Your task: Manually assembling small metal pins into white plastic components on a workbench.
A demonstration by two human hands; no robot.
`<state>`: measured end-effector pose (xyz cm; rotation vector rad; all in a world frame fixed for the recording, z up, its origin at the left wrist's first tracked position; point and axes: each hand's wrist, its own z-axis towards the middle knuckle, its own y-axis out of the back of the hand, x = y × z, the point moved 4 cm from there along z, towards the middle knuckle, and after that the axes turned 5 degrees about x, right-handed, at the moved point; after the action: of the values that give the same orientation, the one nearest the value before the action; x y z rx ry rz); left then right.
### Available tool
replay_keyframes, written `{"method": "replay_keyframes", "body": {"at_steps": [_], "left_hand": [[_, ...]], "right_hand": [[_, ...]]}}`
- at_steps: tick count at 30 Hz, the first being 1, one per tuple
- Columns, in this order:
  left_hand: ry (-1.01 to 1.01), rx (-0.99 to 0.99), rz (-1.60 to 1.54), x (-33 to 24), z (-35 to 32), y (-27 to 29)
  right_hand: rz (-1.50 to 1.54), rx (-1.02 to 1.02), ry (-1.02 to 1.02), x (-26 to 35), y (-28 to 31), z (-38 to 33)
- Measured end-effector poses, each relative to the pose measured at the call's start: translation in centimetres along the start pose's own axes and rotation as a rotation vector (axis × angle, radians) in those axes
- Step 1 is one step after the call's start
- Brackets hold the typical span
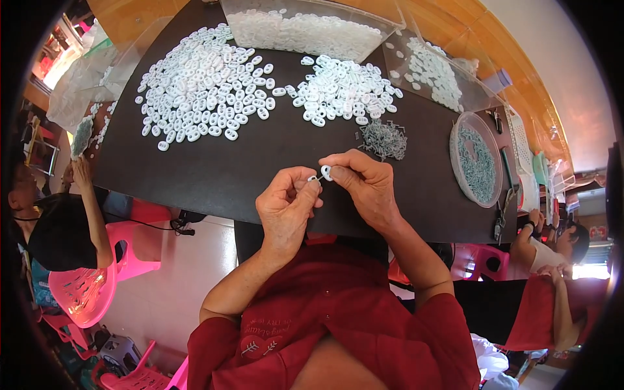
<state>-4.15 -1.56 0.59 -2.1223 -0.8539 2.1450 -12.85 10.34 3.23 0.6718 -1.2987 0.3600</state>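
Note:
My left hand (286, 208) pinches a small white plastic piece (312, 178) above the near edge of the dark table (221, 169). My right hand (364, 182) holds a small white ring-shaped piece (326, 173) between thumb and fingers. The two pieces meet between my fingertips, joined by a thin metal pin. A small heap of grey metal pins (385, 138) lies just beyond my right hand.
Two spreads of white ring pieces (208, 91) (344, 90) cover the far table. Clear plastic bins of white pieces (305, 29) (432, 71) stand behind them. A round clear dish of grey pins (478, 162) sits right. Other people sit at left (58, 227) and right (552, 247) on pink chairs.

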Motion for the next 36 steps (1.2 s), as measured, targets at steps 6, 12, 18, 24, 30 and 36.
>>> {"method": "replay_keyframes", "body": {"at_steps": [6,12,18,24,30,36], "left_hand": [[-0.006,-0.008,0.022,0.1,-0.1,-0.1],[-0.006,-0.005,0.046,0.1,-0.2,-0.1],[-0.014,0.01,0.018,0.2,-0.2,-0.1],[-0.048,0.015,-0.024,0.1,0.0,-0.3],[-0.046,0.035,-0.042,0.5,0.2,-0.3],[-0.052,0.068,-0.037,0.5,0.3,-0.4]], "right_hand": [[-0.083,-0.004,0.07,-0.1,-0.2,-0.2],[0.065,-0.061,-0.054,-0.2,-0.4,-0.4],[-0.104,-0.02,0.074,0.1,-0.3,-0.5],[0.079,-0.058,-0.049,-0.2,-0.8,-0.7],[0.058,-0.061,0.035,-0.5,-1.1,-0.7],[0.027,-0.075,0.048,-0.5,-0.9,-0.6]]}}
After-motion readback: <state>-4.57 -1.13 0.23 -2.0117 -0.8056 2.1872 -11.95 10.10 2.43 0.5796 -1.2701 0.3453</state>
